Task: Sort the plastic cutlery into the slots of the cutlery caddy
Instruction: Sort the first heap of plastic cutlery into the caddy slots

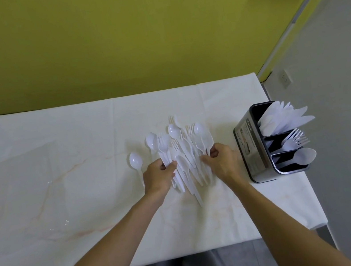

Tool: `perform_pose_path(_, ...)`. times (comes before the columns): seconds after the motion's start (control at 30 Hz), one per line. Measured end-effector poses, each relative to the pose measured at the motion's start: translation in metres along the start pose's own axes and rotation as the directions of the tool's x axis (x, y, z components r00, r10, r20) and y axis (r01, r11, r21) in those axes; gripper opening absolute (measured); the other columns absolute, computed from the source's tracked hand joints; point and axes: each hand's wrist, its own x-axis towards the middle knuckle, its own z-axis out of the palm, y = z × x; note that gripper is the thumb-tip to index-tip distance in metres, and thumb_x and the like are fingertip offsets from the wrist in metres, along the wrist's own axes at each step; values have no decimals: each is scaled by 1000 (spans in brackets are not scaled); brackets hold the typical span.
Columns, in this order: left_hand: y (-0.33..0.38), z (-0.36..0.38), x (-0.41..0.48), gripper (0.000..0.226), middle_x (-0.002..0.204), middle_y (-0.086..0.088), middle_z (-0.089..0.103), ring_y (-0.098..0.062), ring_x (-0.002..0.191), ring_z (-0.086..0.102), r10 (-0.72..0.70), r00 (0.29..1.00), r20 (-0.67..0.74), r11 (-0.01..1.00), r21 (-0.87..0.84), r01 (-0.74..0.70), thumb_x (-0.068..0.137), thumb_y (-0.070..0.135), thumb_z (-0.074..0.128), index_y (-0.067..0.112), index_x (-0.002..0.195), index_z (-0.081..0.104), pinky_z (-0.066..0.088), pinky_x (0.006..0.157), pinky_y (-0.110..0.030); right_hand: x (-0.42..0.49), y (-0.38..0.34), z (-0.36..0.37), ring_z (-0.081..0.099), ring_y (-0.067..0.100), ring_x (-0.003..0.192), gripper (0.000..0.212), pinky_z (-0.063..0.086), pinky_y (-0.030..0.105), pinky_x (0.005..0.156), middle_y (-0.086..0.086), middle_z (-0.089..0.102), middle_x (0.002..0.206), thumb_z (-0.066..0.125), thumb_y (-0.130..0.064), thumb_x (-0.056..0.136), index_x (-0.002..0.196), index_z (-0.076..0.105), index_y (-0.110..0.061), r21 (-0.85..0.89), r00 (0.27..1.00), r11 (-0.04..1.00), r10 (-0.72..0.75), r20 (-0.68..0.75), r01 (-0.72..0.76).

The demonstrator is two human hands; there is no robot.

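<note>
A pile of white plastic spoons and forks (182, 152) lies mid-table. My left hand (158, 178) grips a spoon-and-fork handle at the pile's left edge. My right hand (222, 162) pinches the handle of a spoon (203, 138) at the pile's right edge. One spoon (136, 163) lies apart, left of the pile. The grey metal caddy (250, 155) stands at the table's right edge, three slots in a row: knives (284, 119) in the far one, forks (294, 141) in the middle, a spoon (304, 156) in the near one.
The table (60, 176) has a white marbled cover, and its right edge runs just past the caddy. A yellow-green wall (129, 35) rises behind the table. Grey floor lies to the right.
</note>
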Motion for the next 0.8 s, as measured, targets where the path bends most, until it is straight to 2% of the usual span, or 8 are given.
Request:
perform_pose_path(0.07,-2,-1,1,27,62,5,52,-10,66,65,-12,1000,-3,1000,-9,12,90,28,63,10,72,55,37,56,-20,-2,0,3,62,25,71,16,58,38,71,1,58,72,72,-17,81,81,58,-9,-56,1000,998,20,19,-19)
perform_pose_path(0.17,-5,-4,2,29,61,3,55,-9,59,60,-19,1000,-5,1000,5,19,89,29,64,12,67,58,37,56,-19,-2,-1,1,59,24,71,14,55,35,66,-1,53,72,68,-14,82,81,55,-10,-90,999,995,51,-5,-51)
perform_pose_path(0.3,-9,-7,2,28,71,-8,64,-16,63,57,-23,1000,-8,1000,19,23,88,31,66,3,82,68,39,58,-22,3,0,-6,67,30,71,14,60,40,66,5,63,74,67,-15,85,75,58,-10,21,997,998,63,-45,-62)
perform_pose_path(0.4,-11,-6,3,22,82,-12,71,-20,71,62,-23,1000,-18,999,28,23,87,28,67,6,88,70,42,61,-22,2,-4,-10,66,22,58,17,49,18,48,6,66,71,67,-19,88,76,62,-9,64,1000,998,17,26,-19)
perform_pose_path(0.47,-13,-6,4,19,86,-9,72,-22,78,67,-19,999,-32,999,44,20,85,27,69,8,90,69,44,61,-21,1,-7,-8,61,14,48,20,41,11,43,5,65,67,68,-22,88,77,64,-5,26,995,999,22,98,-25)
perform_pose_path(0.57,-16,-7,6,18,87,-5,73,-22,82,68,-11,999,-33,997,75,13,83,27,72,11,91,69,47,65,-23,4,-6,1,63,12,47,20,51,20,53,5,67,69,67,-21,89,77,65,-5,-37,995,997,73,73,-70)
perform_pose_path(0.63,-17,-9,7,17,86,-4,73,-21,81,69,0,1000,-23,997,82,2,82,27,73,14,92,71,49,68,-24,6,-5,3,64,13,48,19,56,29,60,4,68,70,66,-19,90,77,65,-5,1,994,994,105,14,-105)
perform_pose_path(0.8,-17,-11,6,19,80,-8,73,-22,77,69,52,998,-28,988,148,-47,81,28,75,12,89,71,52,73,-32,7,-6,-1,65,14,49,22,52,26,54,2,65,66,67,-19,89,73,63,-6,63,988,986,152,1,-152)
